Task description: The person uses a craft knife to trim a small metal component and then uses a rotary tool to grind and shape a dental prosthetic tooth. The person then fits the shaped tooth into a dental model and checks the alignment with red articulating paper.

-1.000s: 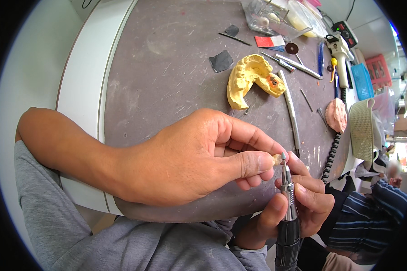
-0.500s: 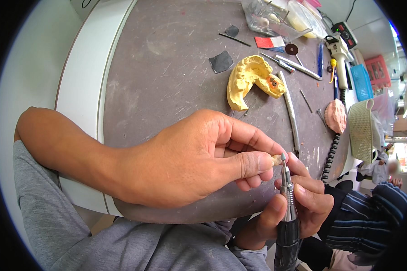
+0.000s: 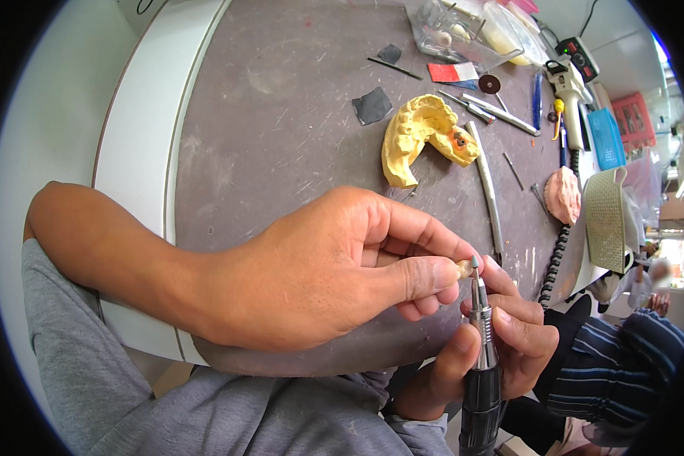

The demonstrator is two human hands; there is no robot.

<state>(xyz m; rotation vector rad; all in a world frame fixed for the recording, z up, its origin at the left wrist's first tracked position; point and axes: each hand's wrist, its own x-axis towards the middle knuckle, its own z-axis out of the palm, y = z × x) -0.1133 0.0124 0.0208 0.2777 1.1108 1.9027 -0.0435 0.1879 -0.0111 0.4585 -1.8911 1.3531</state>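
My left hand (image 3: 319, 273) is closed, pinching a small cream, tooth-like piece (image 3: 463, 269) between thumb and index finger. My right hand (image 3: 523, 338) grips a black-and-silver rotary handpiece (image 3: 480, 399) upright, its small grey-green tip (image 3: 474, 262) at the piece. Whether tip and piece touch is hard to tell. Above my hands, a yellow dental cast (image 3: 403, 144) with a reddish patch on its right part lies on the grey bench surface (image 3: 266, 129), beside a long silver instrument (image 3: 488, 197).
Rightward are a pink cast (image 3: 562, 196), coiled cord (image 3: 556, 266), white handpiece (image 3: 574, 99), blue basket (image 3: 606, 140) and woven basket (image 3: 606, 220). Farther back sit a clear container (image 3: 441, 30), dark scraps (image 3: 372, 106) and several tools. People sit at right, one in a striped sleeve (image 3: 615, 365).
Both hands keep almost the same grip and position, with the tip still at the small piece. The people at the right have shifted slightly.
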